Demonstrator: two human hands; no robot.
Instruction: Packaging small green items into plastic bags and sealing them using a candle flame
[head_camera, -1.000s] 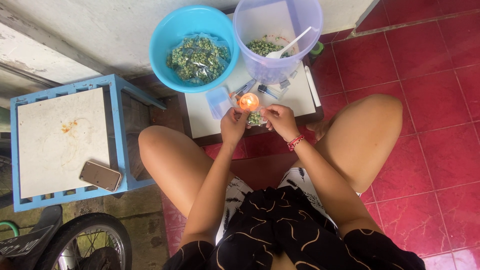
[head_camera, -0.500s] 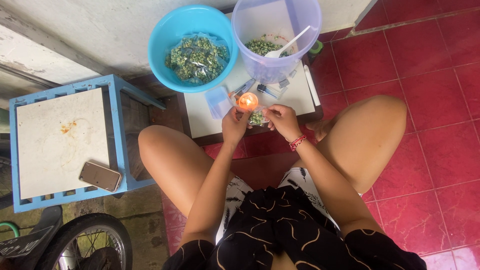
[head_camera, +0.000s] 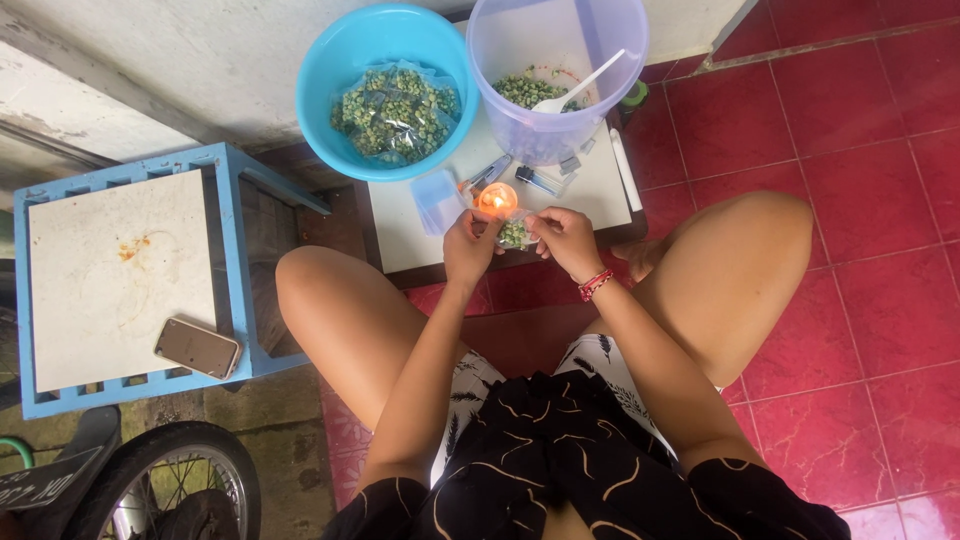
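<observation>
While both hands, left hand (head_camera: 468, 248) and right hand (head_camera: 566, 240), pinch a small pea-filled bag (head_camera: 513, 234) beside the candle (head_camera: 496, 200), behind it stand a blue bowl (head_camera: 340, 60) of bagged peas and a clear tub (head_camera: 520, 40) with loose peas, on a white board (head_camera: 420, 245) over red floor tiles (head_camera: 860, 180).

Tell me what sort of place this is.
Probably a home porch or yard edge: red floor tiles, a bicycle wheel beside a blue stool, and both hands holding a small bag of green beans by a lit candle.

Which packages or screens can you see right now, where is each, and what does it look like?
Small clear bag of green peas: pinched between left hand and right hand, beside the lit candle.
Filled clear bags of peas: heaped in the round blue bowl.
Phone: flat on the blue-framed stand, rectangular, brownish, screen not showing.
</observation>
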